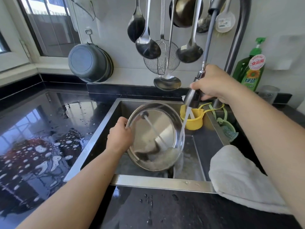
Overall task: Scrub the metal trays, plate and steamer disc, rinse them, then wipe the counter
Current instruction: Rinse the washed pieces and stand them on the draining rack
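A round metal tray [158, 129] stands tilted on its edge inside the steel sink [158, 181]. My left hand [119, 135] grips its left rim. My right hand [212, 82] holds the pull-out faucet spray head [193, 97] above the sink's back right. A stream of water runs from the spray head onto the tray's lower right rim, where foam gathers. The other trays, the plate and the steamer disc are not in view.
The black counter [41, 138] on the left is wet with puddles and suds. A white cloth [242, 177] lies over the sink's right front corner. A yellow cup [193, 119] and green scrubber [228, 129] hang at the sink's back. Green detergent bottle [250, 70] stands back right. Ladles hang above.
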